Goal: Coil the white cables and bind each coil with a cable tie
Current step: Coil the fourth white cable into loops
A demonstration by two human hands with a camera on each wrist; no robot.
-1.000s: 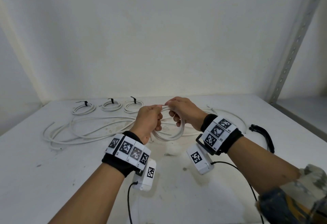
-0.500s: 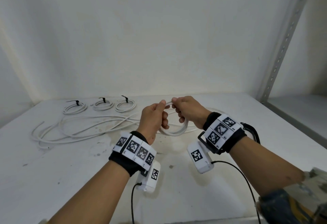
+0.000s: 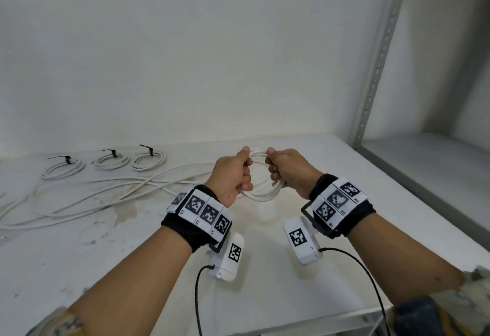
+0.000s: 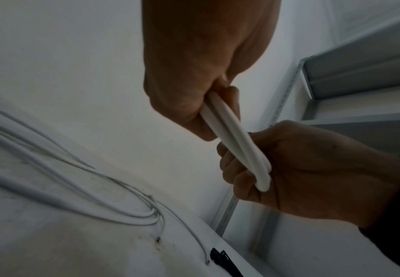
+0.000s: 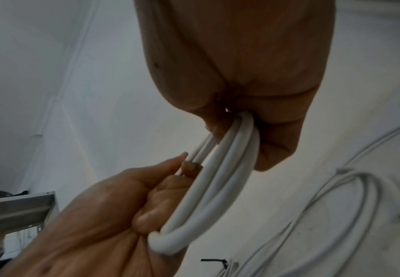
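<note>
I hold a small coil of white cable (image 3: 261, 195) above the table, between both hands. My left hand (image 3: 237, 172) grips its left side, thumb on top. My right hand (image 3: 281, 170) grips its right side with curled fingers. In the left wrist view the coil (image 4: 238, 142) runs from my left hand (image 4: 194, 78) into my right hand (image 4: 301, 178). The right wrist view shows several turns of the coil (image 5: 218, 189) passing from my right hand (image 5: 241, 75) to my left hand (image 5: 99, 215). No tie is on this coil.
Three tied coils (image 3: 112, 162) lie in a row at the back left. Loose white cables (image 3: 106, 192) sprawl across the left of the white table (image 3: 132, 269). Black cable ties (image 4: 220, 260) lie near the table's right edge. A metal shelf upright (image 3: 376, 70) stands at the right.
Both hands have lifted the coil a little and closed in on its two sides. The head view has swung, so the tied coils sit further left.
</note>
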